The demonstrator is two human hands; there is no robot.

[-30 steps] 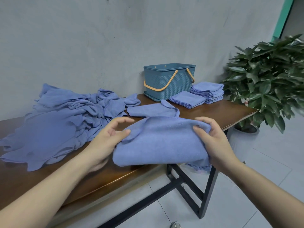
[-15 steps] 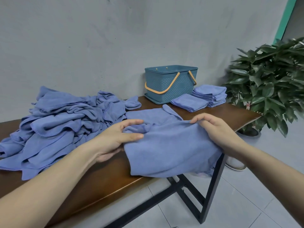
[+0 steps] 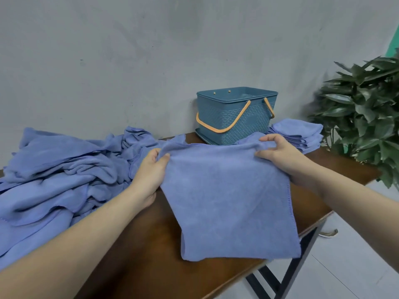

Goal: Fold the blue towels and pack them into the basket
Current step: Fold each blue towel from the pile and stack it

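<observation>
1. A plain grey wall (image 3: pixel 108 61) fills the background, and a brown wooden table (image 3: pixel 151 251) with a black metal frame (image 3: pixel 287 275) runs along it over a pale tiled floor (image 3: pixel 345 266).
2. At the far left, a loose heap of unfolded blue towels (image 3: pixel 60 169) covers the tabletop and spreads towards the middle.
3. The left hand (image 3: pixel 151 171) pinches the top left corner of a blue towel (image 3: pixel 228 203), thumb in front of the cloth and fingers behind it.
4. That towel hangs spread between the two hands above the middle of the table, its lower edge reaching the front edge of the tabletop.
5. Behind the towel, against the wall, stands a teal woven-pattern basket (image 3: pixel 228 121) with orange handles lowered along its sides.
6. The right hand (image 3: pixel 280 154) grips the towel's top right corner, fingers curled over the upper edge.
7. Just right of the basket lies a stack of folded blue towels (image 3: pixel 300 132).
8. At the far right stands a leafy green plant (image 3: pixel 367 117), beside the table's end.
</observation>
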